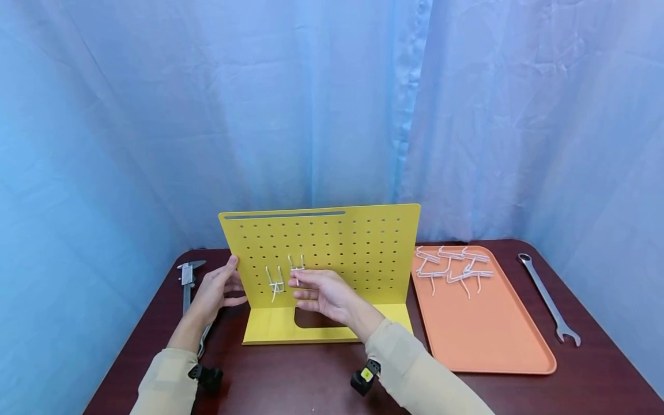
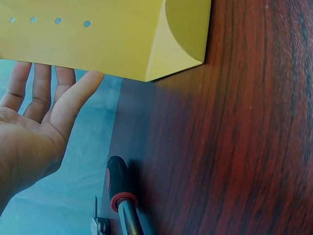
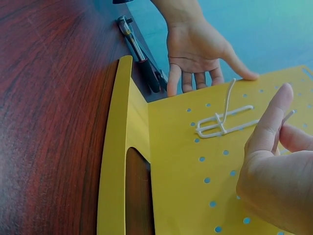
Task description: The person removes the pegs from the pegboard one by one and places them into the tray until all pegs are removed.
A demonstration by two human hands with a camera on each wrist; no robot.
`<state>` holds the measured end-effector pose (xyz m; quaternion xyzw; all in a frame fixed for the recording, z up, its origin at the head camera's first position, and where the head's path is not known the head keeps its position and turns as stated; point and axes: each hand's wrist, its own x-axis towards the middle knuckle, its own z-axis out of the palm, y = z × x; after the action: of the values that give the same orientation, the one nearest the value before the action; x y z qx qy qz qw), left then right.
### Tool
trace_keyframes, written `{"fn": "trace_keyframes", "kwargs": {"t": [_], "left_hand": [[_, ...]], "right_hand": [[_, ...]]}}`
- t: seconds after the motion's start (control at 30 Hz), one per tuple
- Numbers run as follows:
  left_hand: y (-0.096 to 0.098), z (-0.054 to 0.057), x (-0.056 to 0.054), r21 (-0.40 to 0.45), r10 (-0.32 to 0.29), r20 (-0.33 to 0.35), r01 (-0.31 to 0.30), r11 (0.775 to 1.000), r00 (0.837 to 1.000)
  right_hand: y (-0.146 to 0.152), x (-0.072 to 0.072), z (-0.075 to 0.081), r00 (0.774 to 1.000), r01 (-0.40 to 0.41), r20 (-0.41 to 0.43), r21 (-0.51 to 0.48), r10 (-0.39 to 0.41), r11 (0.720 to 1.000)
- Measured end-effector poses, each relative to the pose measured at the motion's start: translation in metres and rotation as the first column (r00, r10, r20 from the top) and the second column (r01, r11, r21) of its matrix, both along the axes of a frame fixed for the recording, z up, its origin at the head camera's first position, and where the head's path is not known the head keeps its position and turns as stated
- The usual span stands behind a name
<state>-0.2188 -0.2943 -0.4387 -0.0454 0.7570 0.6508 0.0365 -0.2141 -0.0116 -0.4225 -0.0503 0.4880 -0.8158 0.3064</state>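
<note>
A yellow pegboard [image 1: 358,248] stands upright on its bent base. My left hand [image 1: 217,290] is at its left edge, fingers loosely extended; in the left wrist view the fingers pass behind the board and one digit touches the edge. My right hand [image 1: 327,295] pinches a white wire pegboard hook [image 1: 297,264] between thumb and fingertips against the board's front. The fingers partly cover that hook, so whether its prongs sit in the holes cannot be told. Another white double hook [image 3: 225,122] is on the board to the left, its single arm jutting outward.
An orange tray [image 1: 487,334] on the right holds several white wire hooks [image 1: 456,271]. A combination wrench [image 1: 549,300] lies beyond it. Left of the board are a caliper [image 1: 187,282] and a black-and-red handled tool [image 2: 121,181]. Blue curtains [image 1: 311,104] surround the dark table [image 1: 290,380].
</note>
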Motion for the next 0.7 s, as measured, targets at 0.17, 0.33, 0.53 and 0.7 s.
{"fn": "trace_keyframes", "kwargs": {"t": [0.17, 0.33, 0.53, 0.7], "left_hand": [[0.0, -0.001, 0.0, 0.002, -0.004, 0.001, 0.004, 1.0, 1.0], [-0.001, -0.002, -0.001, 0.007, -0.001, 0.002, 0.001, 1.0, 1.0], [-0.001, -0.002, -0.001, 0.008, -0.007, -0.002, 0.007, 1.0, 1.0], [-0.001, -0.002, -0.001, 0.005, -0.009, -0.003, 0.009, 1.0, 1.0]], "right_hand": [[0.0, 0.001, 0.002, 1.0, -0.013, -0.01, 0.005, 0.013, 1.0], [0.002, 0.004, 0.006, 0.999, -0.029, -0.026, 0.023, 0.03, 0.999], [0.008, 0.009, 0.013, 0.997, -0.046, -0.059, 0.035, 0.048, 0.998], [0.015, 0.013, 0.018, 0.994, -0.058, -0.091, 0.04, 0.062, 0.998]]}}
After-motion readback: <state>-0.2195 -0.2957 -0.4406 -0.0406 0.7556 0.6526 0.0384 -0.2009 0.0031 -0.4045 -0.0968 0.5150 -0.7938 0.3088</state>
